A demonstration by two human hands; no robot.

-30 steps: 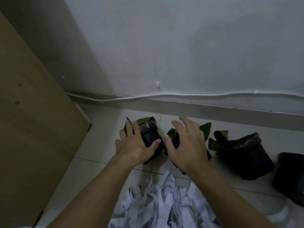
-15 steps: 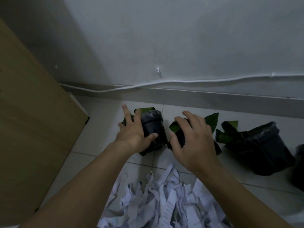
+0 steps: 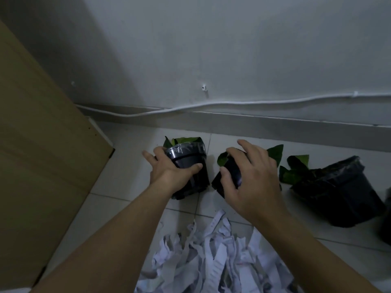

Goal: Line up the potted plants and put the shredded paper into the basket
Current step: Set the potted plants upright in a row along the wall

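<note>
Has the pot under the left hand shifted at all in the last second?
Cannot tell. The camera itself moved, and measured against the floor tile seam beside it, the leftmost pot sits about where it did, with the left hand gripping it.

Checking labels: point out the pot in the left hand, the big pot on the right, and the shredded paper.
Pot in left hand (image 3: 191,163): head view, dark side wall below the rim.
Big pot on the right (image 3: 347,193): head view, side wall.
Shredded paper (image 3: 213,259): head view, middle of the pile.
</note>
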